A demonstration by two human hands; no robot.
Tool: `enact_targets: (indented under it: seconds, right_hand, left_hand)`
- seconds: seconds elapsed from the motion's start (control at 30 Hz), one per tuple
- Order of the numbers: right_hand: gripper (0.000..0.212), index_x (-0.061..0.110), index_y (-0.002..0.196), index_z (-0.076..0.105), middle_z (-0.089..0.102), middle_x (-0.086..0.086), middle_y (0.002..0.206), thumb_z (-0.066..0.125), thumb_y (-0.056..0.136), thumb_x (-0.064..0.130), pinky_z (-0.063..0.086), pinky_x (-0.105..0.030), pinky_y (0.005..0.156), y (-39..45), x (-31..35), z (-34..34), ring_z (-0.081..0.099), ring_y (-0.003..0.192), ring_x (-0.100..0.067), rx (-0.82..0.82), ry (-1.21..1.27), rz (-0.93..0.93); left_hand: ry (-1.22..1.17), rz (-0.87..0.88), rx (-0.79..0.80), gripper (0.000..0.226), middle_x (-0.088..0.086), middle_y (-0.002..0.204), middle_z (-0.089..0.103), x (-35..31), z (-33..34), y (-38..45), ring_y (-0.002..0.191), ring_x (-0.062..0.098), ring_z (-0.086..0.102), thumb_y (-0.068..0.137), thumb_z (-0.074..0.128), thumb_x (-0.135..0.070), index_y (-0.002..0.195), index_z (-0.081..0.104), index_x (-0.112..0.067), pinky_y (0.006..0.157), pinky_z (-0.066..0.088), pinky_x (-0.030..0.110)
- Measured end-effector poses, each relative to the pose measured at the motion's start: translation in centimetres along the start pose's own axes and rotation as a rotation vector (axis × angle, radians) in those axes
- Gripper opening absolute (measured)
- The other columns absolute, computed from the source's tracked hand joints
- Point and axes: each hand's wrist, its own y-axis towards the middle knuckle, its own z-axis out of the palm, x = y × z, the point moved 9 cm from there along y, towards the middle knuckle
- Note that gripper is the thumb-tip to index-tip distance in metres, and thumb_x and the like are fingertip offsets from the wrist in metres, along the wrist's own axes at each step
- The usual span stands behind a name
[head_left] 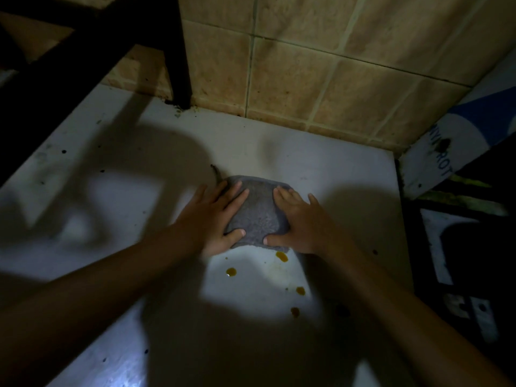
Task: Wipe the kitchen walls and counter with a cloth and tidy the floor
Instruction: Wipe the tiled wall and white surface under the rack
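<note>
Clearly the wiping step is in hand: a grey cloth [255, 212] lies folded on the white table [321, 169], and both hands press it flat. The cloth sits a little out from the tiled wall [321, 65], with bare table between the two.

The left hand [215, 219] rests on the cloth's left half, its fingers [237, 198] straight and spread across the top, the thumb laid along the cloth's near edge. The right hand [301, 222] mirrors it on the right half, fingers long and flat, thumb also at the near edge. Neither hand curls round the cloth or pinches it; both lie open on it, palms down.

Just nearer than the cloth, several amber drips [231, 272] dot the table, one of them almost touching the cloth's near edge. Small dark specks lie scattered left of the cloth, and some grime sits where a dark post [181, 65] meets the table by the wall. To the right of the cloth, past the table's edge, stands a board with blue print [446, 152].

Judging by this, the table is only partly wiped. The next move probably calls for drawing the cloth back over the drips with steady downward pressure, so they lift rather than smear. The light is dim, so faint stains may be missed.
</note>
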Motion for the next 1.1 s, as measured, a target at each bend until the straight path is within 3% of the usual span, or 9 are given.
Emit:
enact_targets:
  seconds: [0.1, 0.23, 0.33, 0.43, 0.57, 0.7, 0.9, 1.1]
  right_hand:
    - [0.106, 0.013, 0.151, 0.002, 0.002, -0.001, 0.159, 0.061, 0.077, 0.06, 0.004, -0.046, 0.116, -0.9, -0.8, 0.1, 0.004, 0.146, -0.017, 0.003, 0.008, 0.031]
    - [0.107, 0.013, 0.151, 0.004, 0.001, -0.001, 0.159, 0.063, 0.075, 0.06, 0.007, -0.045, 0.114, -2.5, -2.5, 0.4, 0.003, 0.146, -0.017, -0.002, 0.023, 0.082]
    - [0.108, 0.014, 0.151, 0.002, -0.003, 0.001, 0.159, 0.062, 0.076, 0.06, 0.004, -0.045, 0.117, -3.9, -4.2, 0.9, 0.0, 0.146, -0.016, 0.016, 0.039, 0.138]
    - [0.109, 0.016, 0.151, 0.003, -0.002, 0.003, 0.159, 0.066, 0.073, 0.059, 0.003, -0.044, 0.116, -5.2, -5.8, 1.3, -0.001, 0.146, -0.015, 0.012, 0.085, 0.192]
    - [0.109, 0.019, 0.151, 0.003, -0.001, 0.005, 0.159, 0.067, 0.072, 0.059, 0.006, -0.043, 0.116, -6.9, -7.7, 1.5, 0.001, 0.146, -0.016, -0.011, 0.105, 0.261]
    - [0.103, 0.025, 0.15, -0.01, -0.013, 0.008, 0.158, 0.054, 0.079, 0.064, 0.0, -0.044, 0.116, -9.4, -9.5, 2.5, -0.007, 0.146, -0.023, 0.017, 0.06, 0.369]
    - [0.097, 0.026, 0.148, -0.02, -0.022, 0.007, 0.156, 0.042, 0.084, 0.067, -0.007, -0.049, 0.114, -12.3, -11.8, 3.5, -0.017, 0.144, -0.029, 0.05, 0.02, 0.499]
    - [0.099, 0.031, 0.147, -0.017, -0.022, 0.011, 0.156, 0.05, 0.082, 0.064, -0.009, -0.051, 0.113, -12.2, -14.3, 2.6, -0.018, 0.144, -0.028, 0.099, 0.051, 0.529]
  left_hand:
    - [-0.039, 0.034, -0.035, 0.094, 0.005, 0.159, -0.002, -1.0, -0.3, 0.2, 0.145, 0.027, 0.005, 0.07, 0.005, -0.067, 0.15, 0.001, -0.019, 0.112, 0.008, 0.048]
    - [0.007, 0.08, -0.086, 0.086, 0.01, 0.152, 0.03, -3.3, -0.7, 0.8, 0.137, 0.033, 0.034, 0.076, 0.025, -0.063, 0.146, 0.031, -0.013, 0.103, 0.032, 0.054]
    - [-0.031, 0.085, -0.038, 0.095, 0.001, 0.159, -0.006, -4.9, -0.2, 1.5, 0.146, 0.022, -0.002, 0.067, 0.002, -0.067, 0.15, -0.002, -0.021, 0.113, 0.01, 0.048]
    - [-0.002, 0.101, -0.003, 0.09, -0.001, 0.157, -0.019, -6.5, -0.2, 2.1, 0.144, 0.02, -0.015, 0.069, -0.003, -0.067, 0.147, -0.017, -0.024, 0.115, -0.001, 0.046]
    - [0.04, 0.147, 0.024, 0.087, 0.001, 0.157, -0.019, -8.8, -0.5, 2.9, 0.145, 0.021, -0.014, 0.073, -0.002, -0.067, 0.147, -0.017, -0.024, 0.114, -0.004, 0.047]
    - [0.05, 0.21, 0.035, 0.08, 0.0, 0.156, -0.018, -11.2, -1.2, 3.6, 0.145, 0.022, -0.013, 0.09, 0.025, -0.062, 0.149, -0.014, -0.024, 0.114, -0.006, 0.045]
    - [0.053, 0.292, 0.007, 0.08, -0.001, 0.157, -0.016, -14.2, -1.5, 4.8, 0.145, 0.021, -0.011, 0.09, 0.029, -0.062, 0.149, -0.01, -0.026, 0.115, -0.006, 0.043]
    - [0.048, 0.299, 0.044, 0.08, -0.001, 0.157, -0.019, -15.7, -1.3, 6.4, 0.144, 0.023, -0.014, 0.09, 0.024, -0.064, 0.148, -0.014, -0.026, 0.114, -0.007, 0.046]
